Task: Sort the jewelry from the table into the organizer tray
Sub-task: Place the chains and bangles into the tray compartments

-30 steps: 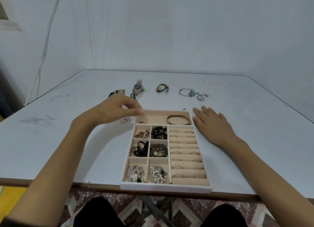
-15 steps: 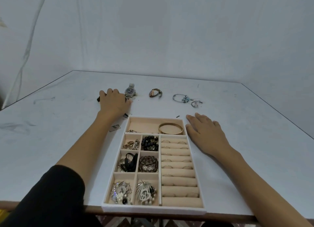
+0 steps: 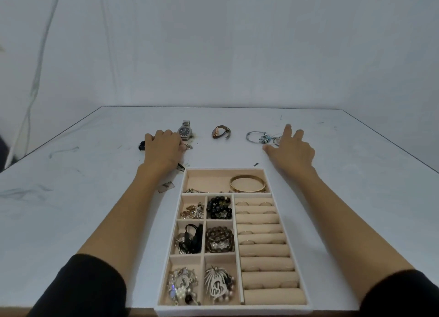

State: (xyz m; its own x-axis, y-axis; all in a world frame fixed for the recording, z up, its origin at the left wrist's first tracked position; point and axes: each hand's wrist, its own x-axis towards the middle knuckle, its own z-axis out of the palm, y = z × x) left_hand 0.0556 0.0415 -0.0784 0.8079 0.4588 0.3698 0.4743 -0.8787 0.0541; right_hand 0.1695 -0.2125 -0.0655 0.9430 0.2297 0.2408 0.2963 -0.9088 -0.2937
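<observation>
Both my hands are out at the far row of loose jewelry. My left hand (image 3: 164,148) lies knuckles-up with fingers bent down over a dark strap piece (image 3: 141,145) that pokes out on its left; whether I grip it I cannot tell. My right hand (image 3: 291,150) is spread wide, holding nothing, its fingertips at the small end of a silver bangle with blue charms (image 3: 255,137).

Nearest me, the organizer tray (image 3: 232,308) sits at the table's (image 3: 71,198) front edge between my forearms. A silver heart pendant (image 3: 217,287) fills one front cell, with brown beads (image 3: 219,239) and then black beads (image 3: 219,207) in the cells behind it. Rings sit along the padded ring rolls (image 3: 263,250) on the right, and a gold bangle (image 3: 247,189) lies in the wide back compartment.

Just left of the tray's back corner lies a small tag (image 3: 166,187), its print too small to read. Farther out, between my hands, a steel watch (image 3: 184,132) lies beside my left fingers with its dial unreadable, and a brown-strap watch (image 3: 220,132) rests apart in the middle.
</observation>
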